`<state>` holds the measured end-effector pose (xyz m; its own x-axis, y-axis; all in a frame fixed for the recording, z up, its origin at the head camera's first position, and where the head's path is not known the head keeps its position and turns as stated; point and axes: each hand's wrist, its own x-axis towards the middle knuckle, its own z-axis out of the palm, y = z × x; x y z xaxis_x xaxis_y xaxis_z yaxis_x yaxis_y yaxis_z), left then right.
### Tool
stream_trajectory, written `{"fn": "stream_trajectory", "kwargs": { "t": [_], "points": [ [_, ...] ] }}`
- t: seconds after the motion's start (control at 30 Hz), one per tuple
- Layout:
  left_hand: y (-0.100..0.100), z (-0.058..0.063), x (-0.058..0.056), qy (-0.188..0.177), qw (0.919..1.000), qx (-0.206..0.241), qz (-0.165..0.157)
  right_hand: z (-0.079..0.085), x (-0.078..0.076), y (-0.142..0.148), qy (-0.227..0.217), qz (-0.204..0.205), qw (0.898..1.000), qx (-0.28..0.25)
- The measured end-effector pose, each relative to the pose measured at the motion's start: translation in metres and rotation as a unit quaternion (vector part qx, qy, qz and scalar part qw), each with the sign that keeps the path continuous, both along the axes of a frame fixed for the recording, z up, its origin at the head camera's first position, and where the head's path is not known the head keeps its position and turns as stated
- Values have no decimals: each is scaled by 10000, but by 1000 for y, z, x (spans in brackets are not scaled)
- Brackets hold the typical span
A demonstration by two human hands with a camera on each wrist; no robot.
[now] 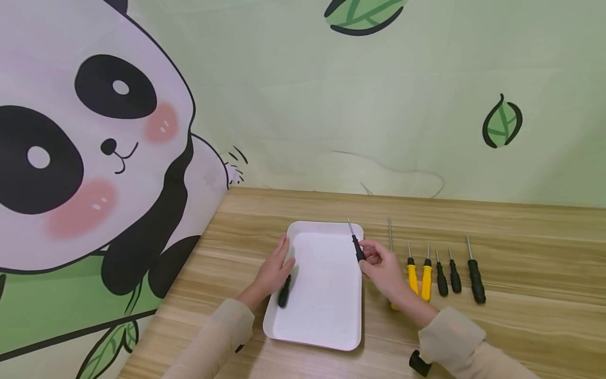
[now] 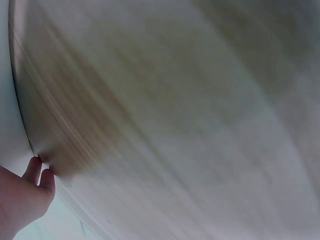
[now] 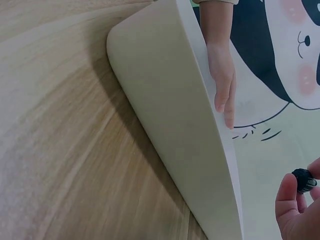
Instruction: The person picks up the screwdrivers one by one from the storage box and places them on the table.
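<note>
A white rectangular tray [image 1: 312, 342] lies on the wooden table. Inside it, along the left wall, is a black-handled screwdriver [image 1: 284, 295], its upper part hidden by my left hand [image 1: 273, 269]. That hand rests against the tray's left rim with its fingers fairly straight. My right hand [image 1: 385, 267] pinches another black screwdriver [image 1: 358, 248] by the handle over the tray's right rim, shaft pointing up and away. In the right wrist view only the butt of its handle [image 3: 303, 180] shows between thumb and fingers.
Right of the tray stand in a row two yellow-handled screwdrivers [image 1: 426, 281], two small black ones [image 1: 455, 279] and a larger black one [image 1: 476, 281]. One more long shaft [image 1: 390, 234] is partly hidden by my right hand. A panda-printed backdrop [image 1: 379, 105] rises behind the table.
</note>
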<state>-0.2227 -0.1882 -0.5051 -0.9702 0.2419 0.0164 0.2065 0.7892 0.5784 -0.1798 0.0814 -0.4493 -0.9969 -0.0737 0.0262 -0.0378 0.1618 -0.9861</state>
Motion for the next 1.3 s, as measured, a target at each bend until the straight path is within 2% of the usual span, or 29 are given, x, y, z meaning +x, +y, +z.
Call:
{"fn": "stream_trajectory", "kwargs": {
  "t": [0.3, 0.73, 1.07, 1.3],
  "points": [
    [0, 1, 1, 7, 10000, -16, -57, 0, 0, 11, -239, -124, 9996, 90],
    [1, 0, 1, 23, 10000, 15, -14, -2, -2, 26, -474, -295, 9983, -164],
    [0, -2, 1, 20, 10000, 8, 7, -3, -3, 35, -406, -491, 9980, -5],
    [-1, -2, 0, 62, 10000, 32, -9, -3, -4, 44, -542, -633, 9965, -50]
  ]
}}
